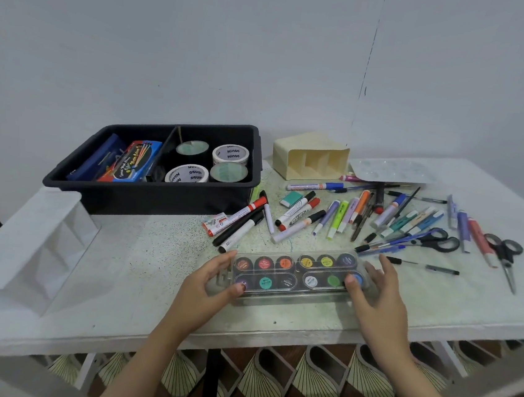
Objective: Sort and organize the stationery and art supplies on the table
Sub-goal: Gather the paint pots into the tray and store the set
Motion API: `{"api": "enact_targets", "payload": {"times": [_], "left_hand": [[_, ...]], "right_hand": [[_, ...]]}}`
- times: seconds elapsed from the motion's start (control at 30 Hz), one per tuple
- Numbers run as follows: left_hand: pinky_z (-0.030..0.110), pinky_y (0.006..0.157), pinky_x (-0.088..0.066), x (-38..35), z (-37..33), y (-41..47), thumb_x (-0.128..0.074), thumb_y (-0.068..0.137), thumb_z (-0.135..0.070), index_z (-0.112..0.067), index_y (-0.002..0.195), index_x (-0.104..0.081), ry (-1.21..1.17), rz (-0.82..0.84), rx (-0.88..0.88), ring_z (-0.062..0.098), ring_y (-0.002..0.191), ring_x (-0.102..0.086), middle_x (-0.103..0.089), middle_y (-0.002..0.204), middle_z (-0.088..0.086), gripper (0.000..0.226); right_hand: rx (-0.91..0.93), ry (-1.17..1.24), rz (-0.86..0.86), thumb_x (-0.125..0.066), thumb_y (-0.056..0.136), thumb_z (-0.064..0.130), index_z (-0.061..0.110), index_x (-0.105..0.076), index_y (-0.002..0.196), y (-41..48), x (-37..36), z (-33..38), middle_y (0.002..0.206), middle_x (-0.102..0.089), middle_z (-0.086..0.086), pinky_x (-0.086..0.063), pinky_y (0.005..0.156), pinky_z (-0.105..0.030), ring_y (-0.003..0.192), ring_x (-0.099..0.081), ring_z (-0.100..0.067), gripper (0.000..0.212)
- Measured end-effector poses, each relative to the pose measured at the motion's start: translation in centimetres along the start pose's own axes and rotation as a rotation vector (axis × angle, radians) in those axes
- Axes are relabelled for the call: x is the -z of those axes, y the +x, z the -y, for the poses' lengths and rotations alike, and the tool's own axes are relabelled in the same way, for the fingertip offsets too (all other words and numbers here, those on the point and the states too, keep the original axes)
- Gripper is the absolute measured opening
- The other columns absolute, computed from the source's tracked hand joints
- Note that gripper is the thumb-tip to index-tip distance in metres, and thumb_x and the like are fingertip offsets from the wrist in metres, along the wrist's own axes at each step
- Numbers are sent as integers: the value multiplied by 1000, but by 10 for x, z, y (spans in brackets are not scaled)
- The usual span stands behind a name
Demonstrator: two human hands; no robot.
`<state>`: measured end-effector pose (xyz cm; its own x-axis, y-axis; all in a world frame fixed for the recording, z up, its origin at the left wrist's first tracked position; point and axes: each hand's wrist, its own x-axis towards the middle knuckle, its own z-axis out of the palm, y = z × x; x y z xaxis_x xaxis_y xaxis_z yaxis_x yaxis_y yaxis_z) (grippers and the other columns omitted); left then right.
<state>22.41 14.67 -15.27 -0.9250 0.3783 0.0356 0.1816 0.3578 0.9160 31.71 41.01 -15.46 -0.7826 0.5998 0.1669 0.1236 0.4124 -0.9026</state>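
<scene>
Checker: Grip status, both sides?

Operator: Left grip [213,279] curls thumb and fingers round the left end of the clear plastic case of round paint pots [294,274]. Right grip [376,294] clamps the right end, thumb on the lid over the blue pot, fingers spread past the far edge.

Checker: Layout, largest item first?

Operator: White speckled table [137,269] carries everything. Black two-compartment plastic tray [157,202] sits at the back left, with flat boxes [128,161] in its left compartment and four tape rolls [230,154] in its right. White slanted plastic organiser [32,248] lies at the left edge. Cream three-slot plastic organiser [310,158] sits just right of the tray. The case is near the front edge, at centre; whether it touches the surface cannot be told. Loose markers and pens [301,215] are scattered behind it, with black-handled scissors [437,241] among them and a teal eraser [291,199] near the tray.
</scene>
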Motion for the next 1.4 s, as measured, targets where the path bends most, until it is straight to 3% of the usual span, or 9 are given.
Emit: {"api": "enact_targets", "payload": {"times": [0.33, 0.5, 0.67, 0.77, 0.87, 0.97, 1.07, 1.2, 1.4], "left_hand": [[41, 102, -45, 0, 0, 1, -68, 61, -67, -46, 126, -48, -14, 4, 6, 3, 118, -54, -61, 126, -14, 71], [40, 104, -43, -4, -5, -2, -65, 59, -71, -49, 127, -44, 1, 2, 43, 0, 119, -52, -58, 127, -18, 75], [39, 113, -23, -12, -10, -10, -60, 71, -61, -24, 148, -23, 76, -102, 147, 13, 139, -26, -30, 152, -4, 94], [44, 116, -5, -19, -12, -15, -40, 75, -68, -25, 150, -20, 249, -130, 195, 22, 146, -2, -14, 158, 4, 88], [37, 114, 13, -29, -13, -14, -36, 94, -53, -26, 149, -19, 321, -151, 152, 15, 146, 5, -12, 158, 1, 63], [37, 113, 17, -33, -12, -11, -38, 99, -38, -30, 148, -19, 275, -160, 126, 10, 145, 5, -14, 157, -3, 54], [36, 113, 17, -32, -10, -10, -39, 99, -38, -31, 148, -20, 256, -165, 118, 9, 145, 4, -15, 157, -3, 53], [39, 111, 21, -30, -9, -10, -27, 93, -52, -35, 148, -14, 320, -105, 102, 9, 145, 9, -9, 158, -4, 59], [39, 110, 23, -30, -13, -13, -30, 101, -38, -31, 150, -7, 360, -71, 94, 7, 144, 6, -8, 158, -5, 54]], "right_hand": [[69, 89, -25, -58, 91, 25, 33, -20, 147, -6, -4, 7, 135, -53, -1, -32, 99, -23, 123, -41, 1, 69], [135, -6, -40, -57, 92, 29, 46, -16, 141, -5, -3, 4, 130, -58, -1, -36, 108, -44, 118, -48, -5, 67], [121, 63, -30, -55, 89, 34, 41, -19, 143, -8, -4, 4, 133, -55, 0, -33, 100, -23, 122, -41, 4, 65], [117, 83, -36, -56, 90, 31, 40, -20, 144, -8, -5, 2, 135, -54, -1, -33, 100, -25, 124, -41, 0, 66], [115, 84, -39, -57, 90, 29, 36, -21, 145, -8, -5, 2, 134, -54, -3, -32, 102, -26, 125, -41, -2, 66], [111, 80, -42, -57, 91, 28, 36, -22, 146, -9, -5, 2, 134, -55, -3, -33, 100, -25, 123, -41, 0, 66], [107, 73, -45, -57, 91, 28, 36, -22, 145, -8, -6, 2, 134, -55, -3, -33, 100, -25, 124, -41, -1, 65], [106, 66, -44, -53, 88, 37, 35, -22, 145, -8, -6, 2, 134, -55, -3, -33, 98, -25, 125, -43, -5, 66], [93, 81, -31, -52, 88, 39, 34, -20, 147, -9, -6, 3, 135, -54, 1, -36, 92, -26, 119, -51, -10, 67]]}}
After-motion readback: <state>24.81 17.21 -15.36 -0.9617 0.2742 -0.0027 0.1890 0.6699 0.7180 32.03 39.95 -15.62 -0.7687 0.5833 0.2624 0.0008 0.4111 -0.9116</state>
